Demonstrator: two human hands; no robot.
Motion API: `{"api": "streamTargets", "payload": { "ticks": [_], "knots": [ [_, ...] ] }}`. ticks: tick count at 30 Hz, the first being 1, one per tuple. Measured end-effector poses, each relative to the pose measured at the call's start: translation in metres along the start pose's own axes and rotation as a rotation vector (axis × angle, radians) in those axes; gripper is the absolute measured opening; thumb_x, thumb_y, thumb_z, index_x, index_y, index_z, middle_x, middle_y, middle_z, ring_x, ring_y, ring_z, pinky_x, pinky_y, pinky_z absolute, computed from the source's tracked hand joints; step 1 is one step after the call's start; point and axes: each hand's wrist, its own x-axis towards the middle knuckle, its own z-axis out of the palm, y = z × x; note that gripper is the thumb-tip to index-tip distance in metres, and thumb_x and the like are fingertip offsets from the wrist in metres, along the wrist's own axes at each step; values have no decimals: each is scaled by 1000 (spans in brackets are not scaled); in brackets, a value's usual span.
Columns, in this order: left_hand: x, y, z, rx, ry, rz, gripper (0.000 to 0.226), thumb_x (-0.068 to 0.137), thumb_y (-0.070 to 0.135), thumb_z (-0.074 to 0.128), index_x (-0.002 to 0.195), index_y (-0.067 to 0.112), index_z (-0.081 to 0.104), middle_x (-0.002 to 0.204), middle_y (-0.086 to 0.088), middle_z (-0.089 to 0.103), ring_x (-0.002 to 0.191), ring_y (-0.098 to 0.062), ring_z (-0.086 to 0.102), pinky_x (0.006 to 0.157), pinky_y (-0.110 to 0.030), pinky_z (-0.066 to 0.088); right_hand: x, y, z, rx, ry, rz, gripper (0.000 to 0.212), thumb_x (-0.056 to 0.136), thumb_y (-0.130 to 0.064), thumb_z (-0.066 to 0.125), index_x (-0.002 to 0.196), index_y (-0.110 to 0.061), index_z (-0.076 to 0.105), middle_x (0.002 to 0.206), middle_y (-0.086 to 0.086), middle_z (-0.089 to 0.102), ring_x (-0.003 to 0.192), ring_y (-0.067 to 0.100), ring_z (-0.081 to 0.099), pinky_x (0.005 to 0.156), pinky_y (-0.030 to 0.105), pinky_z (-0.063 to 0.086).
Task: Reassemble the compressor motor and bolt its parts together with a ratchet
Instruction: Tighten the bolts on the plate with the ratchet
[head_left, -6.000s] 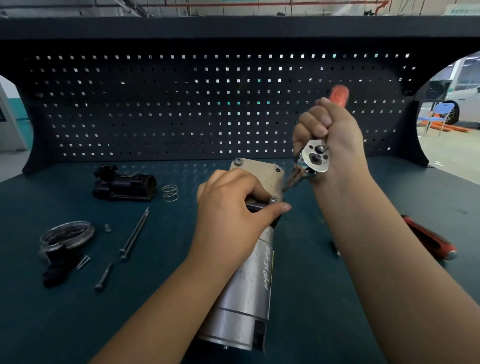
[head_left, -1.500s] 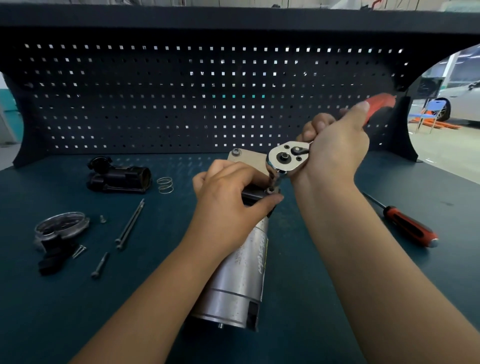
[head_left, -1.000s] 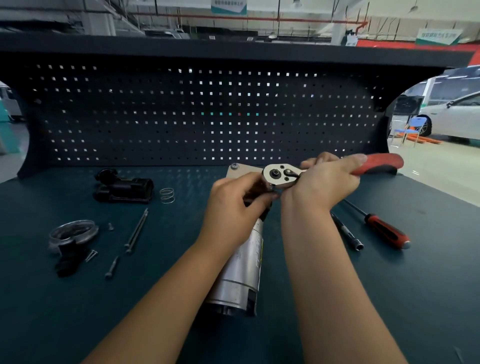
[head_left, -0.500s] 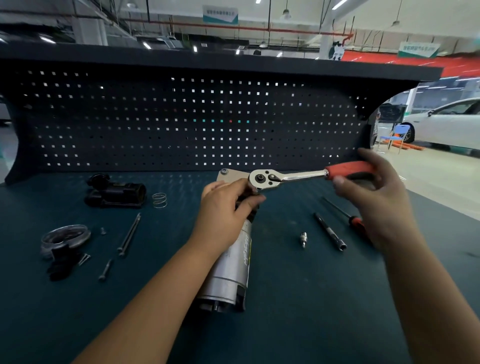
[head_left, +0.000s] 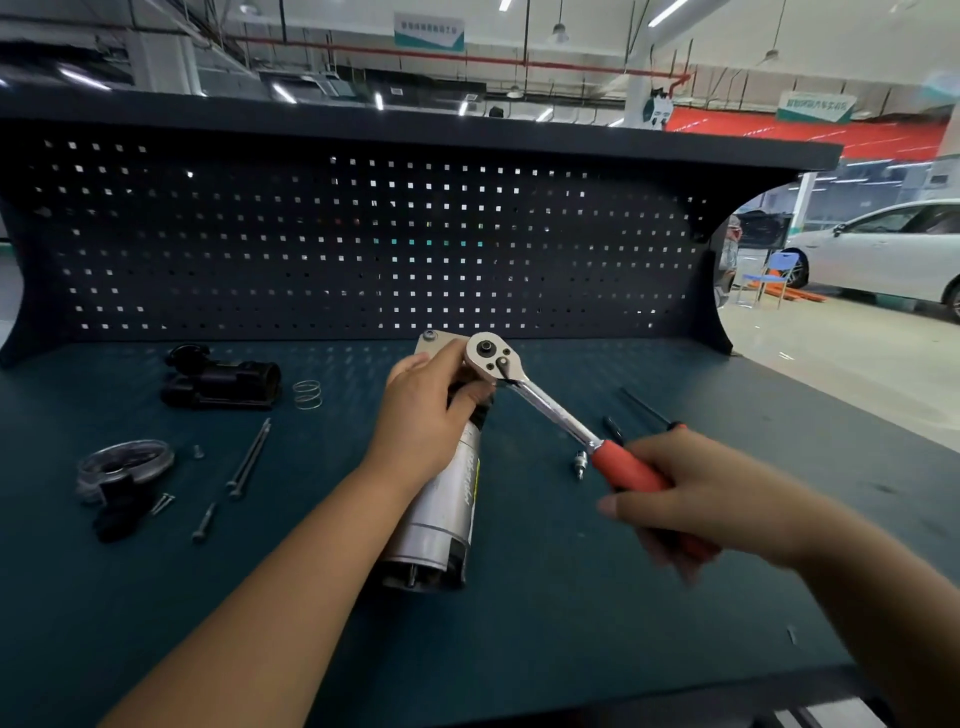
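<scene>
A person's left hand (head_left: 431, 410) is clasping the upper end of a silver cylindrical compressor motor (head_left: 447, 499) lying on a dark teal workbench (head_left: 571, 623), its fingers curling just below the motor's tan end plate (head_left: 436, 340). The right hand (head_left: 696, 499) is gripping the red handle of a chrome ratchet (head_left: 545, 405), whose round head is sitting over the plate's corner beside the left fingers. Left of the clasping hand, two long steel bolts (head_left: 249, 460), a wire coil spring (head_left: 307, 394) and a black plastic housing (head_left: 218, 382) are lying loose.
</scene>
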Motion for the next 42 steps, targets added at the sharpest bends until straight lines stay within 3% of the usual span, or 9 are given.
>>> {"api": "streamTargets", "payload": {
  "ticks": [5, 12, 16, 20, 26, 30, 33, 39, 42],
  "knots": [
    [-1, 8, -1, 42, -5, -38, 14, 87, 5, 61, 100, 8, 64, 76, 22, 54, 87, -26, 55, 92, -42, 41, -12, -6, 68, 580, 117, -11, 21, 87, -12, 63, 78, -9, 44, 47, 5, 49, 30, 14, 36, 35, 16, 27],
    [1, 15, 9, 56, -4, -33, 2, 83, 8, 66, 84, 9, 67, 65, 17, 55, 73, -14, 49, 80, -31, 36, -8, -33, 138, 918, 328, -5, 25, 88, -13, 60, 70, -10, 43, 44, 3, 45, 27, 14, 35, 34, 14, 24],
    [-1, 11, 8, 59, 79, -57, 7, 83, 15, 71, 82, 9, 67, 66, 1, 64, 67, -24, 54, 71, -32, 43, -1, -51, 151, 1019, 332, -15, 21, 89, -13, 58, 74, -8, 46, 43, 3, 46, 27, 14, 35, 34, 13, 24],
    [1, 17, 9, -14, 149, -106, 21, 83, 13, 72, 75, -4, 63, 66, -16, 62, 59, -17, 48, 58, -11, 37, 7, -66, 165, 1098, 332, -11, 20, 89, -17, 59, 75, -9, 47, 44, 3, 46, 29, 15, 36, 35, 15, 26],
    [-3, 14, 10, -125, 145, -174, 12, 80, 8, 73, 82, 16, 65, 68, 13, 64, 74, -14, 59, 66, -11, 41, 9, -64, 167, 1117, 284, -38, 22, 93, -25, 54, 79, -9, 49, 43, 2, 47, 29, 15, 38, 35, 15, 27],
    [-4, 8, 6, -5, 140, -96, 14, 81, 2, 65, 73, 14, 65, 56, 20, 57, 68, -12, 54, 74, -36, 43, -3, -40, 139, 952, 213, -36, 24, 92, -23, 56, 72, -11, 48, 43, 3, 48, 28, 16, 38, 35, 15, 28],
    [-3, 8, 5, 36, 130, -47, 15, 82, 7, 64, 71, 16, 65, 51, 25, 44, 64, -4, 50, 73, -37, 38, -10, -16, 91, 690, 187, -4, 25, 88, -26, 61, 74, -9, 49, 47, 3, 49, 31, 16, 39, 34, 17, 30],
    [-2, 10, 3, -68, 110, -113, 8, 85, 10, 66, 86, 12, 73, 63, 24, 54, 72, -25, 61, 90, -48, 45, 10, -18, -34, -176, 112, -88, 36, 58, -61, 63, 71, -27, 63, 51, 1, 58, 37, 10, 47, 35, 17, 33],
    [-2, 10, 4, -54, 94, -106, 9, 86, 15, 66, 86, 11, 73, 63, 24, 53, 72, -5, 56, 92, -48, 43, 49, -32, -89, -661, 107, -178, 30, 65, -62, 62, 74, -33, 61, 69, -7, 64, 59, 1, 55, 56, 19, 40]
  ]
}}
